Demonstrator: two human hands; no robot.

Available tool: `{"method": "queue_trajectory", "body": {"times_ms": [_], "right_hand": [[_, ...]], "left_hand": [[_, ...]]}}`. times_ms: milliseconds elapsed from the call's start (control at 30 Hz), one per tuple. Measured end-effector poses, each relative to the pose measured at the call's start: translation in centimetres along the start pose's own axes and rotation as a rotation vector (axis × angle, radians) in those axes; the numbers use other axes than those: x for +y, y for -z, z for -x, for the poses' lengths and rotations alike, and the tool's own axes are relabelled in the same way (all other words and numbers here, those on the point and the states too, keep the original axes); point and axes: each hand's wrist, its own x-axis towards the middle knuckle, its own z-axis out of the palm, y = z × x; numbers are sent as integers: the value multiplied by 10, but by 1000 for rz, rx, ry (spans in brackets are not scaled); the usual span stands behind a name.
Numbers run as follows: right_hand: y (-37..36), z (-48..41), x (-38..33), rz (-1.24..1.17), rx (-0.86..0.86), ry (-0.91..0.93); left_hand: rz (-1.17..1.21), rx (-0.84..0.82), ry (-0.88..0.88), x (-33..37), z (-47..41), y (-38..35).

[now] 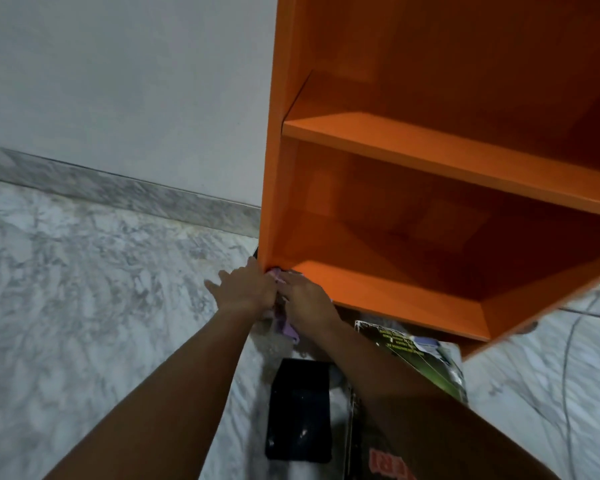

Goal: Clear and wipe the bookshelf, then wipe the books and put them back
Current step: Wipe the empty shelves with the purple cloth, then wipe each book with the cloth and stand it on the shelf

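Your bookshelf (430, 150) fills the view from 12 o'clock round to 4 o'clock; it is orange, both of its visible compartments hold nothing, and it looks tilted from where you stand. Both your hands meet at its lower left corner, just below the middle of the view. Your left hand (246, 289) lies flat with its fingers (253, 270) straight and spread, the tips touching the outside of that corner, the thumb stuck out toward 9 o'clock; it holds nothing. Your right hand (307, 301) sits just beside it at 3 o'clock, touching it, with the fingers bent down onto the purple cloth (288, 330) and holding it against the bottom shelf's front edge; a fold of the cloth hangs down between your two wrists, and a small pink bit of it shows at the corner itself.

The books are off the shelf and on the marble floor (84, 306) at 5 to 6 o'clock, partly under your right forearm: a green-covered book (426, 362) just below the shelf, a flat black one (300, 410) near it at 6 o'clock, and one with red lettering (388, 462) at the bottom edge; whether the black one is a book you cannot tell for sure.

A thin cable (565, 393) runs across the floor at 4 o'clock; a plain wall (118, 81) with a marble skirting (118, 188) stands at 10 o'clock.
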Motion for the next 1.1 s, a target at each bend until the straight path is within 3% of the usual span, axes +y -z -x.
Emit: {"method": "queue_trajectory", "body": {"times_ms": [67, 133, 267, 367, 500, 700, 833, 933, 1000, 1100], "right_hand": [[16, 19, 3, 90, -140, -40], [36, 44, 11, 118, -165, -191], [77, 116, 31, 44, -5, -378], [101, 171, 25, -189, 146, -514], [109, 239, 4, -356, 382, -676], [63, 308, -5, -443, 405, -871], [45, 324, 6, -400, 430, -907], [38, 333, 14, -306, 388, -838], [26, 343, 19, -221, 292, -750], [5, 360, 20, -75, 129, -695]], "left_hand": [[12, -94, 21, -1, 17, -2], [2, -133, 24, -3, 33, -2], [19, -66, -58, 4, 80, 10], [64, -26, -179, 13, 128, 12], [71, -104, -239, 25, 186, -14], [179, -349, -193, 12, 233, -102], [281, -405, -132, 7, 235, -145], [370, -347, -66, 10, 230, -159], [438, -306, -9, 12, 224, -164], [622, -460, 25, 15, 213, -166]]}}
